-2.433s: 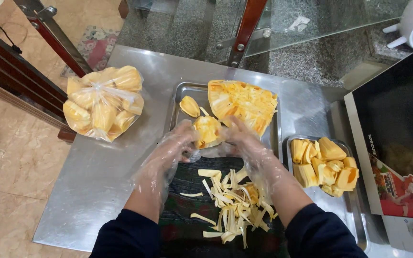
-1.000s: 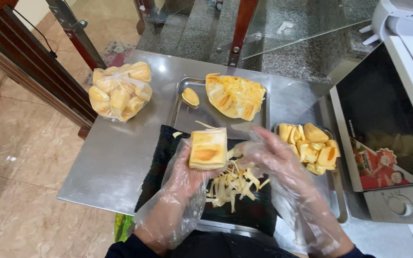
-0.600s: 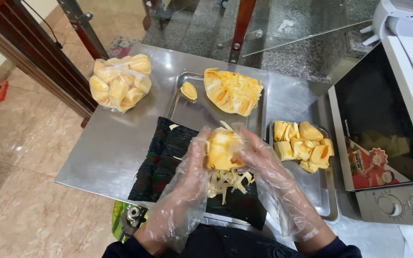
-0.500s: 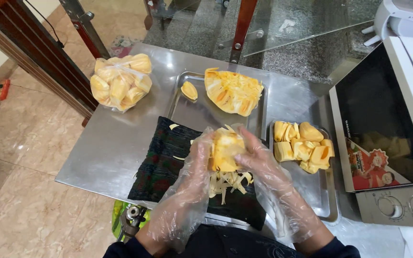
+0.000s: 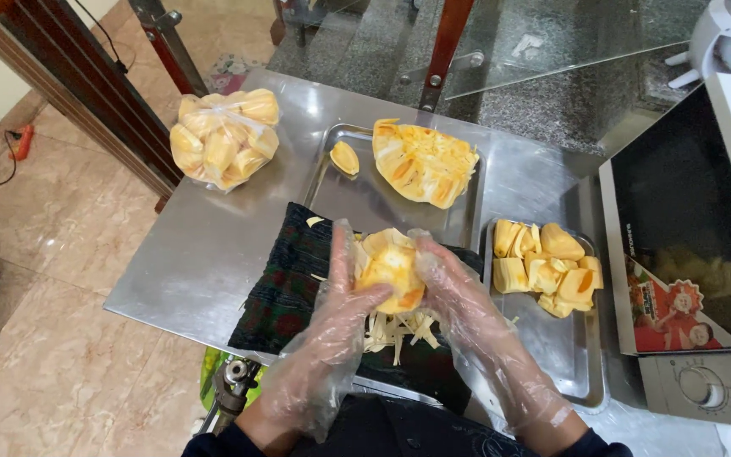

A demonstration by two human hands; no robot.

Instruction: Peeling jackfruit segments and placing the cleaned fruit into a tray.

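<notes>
Both of my hands wear clear plastic gloves and grip one chunk of yellow jackfruit (image 5: 389,264) between them, above a dark checked cloth (image 5: 285,283). My left hand (image 5: 342,309) cups it from the left, my right hand (image 5: 454,292) from the right. Pale fibre strips (image 5: 395,332) lie heaped on the cloth under the chunk. A larger jackfruit piece (image 5: 423,162) and one loose pod (image 5: 345,158) lie in the far steel tray (image 5: 357,199).
A steel tray (image 5: 564,347) on the right holds several peeled pods (image 5: 547,267). A clear bag of pods (image 5: 220,138) sits at the table's far left. A microwave oven (image 5: 691,245) stands at the right edge. Tiled floor lies to the left.
My hands lifted a jackfruit chunk from the far tray to above the cloth, then closed round it from both sides. The view has shifted slightly.
</notes>
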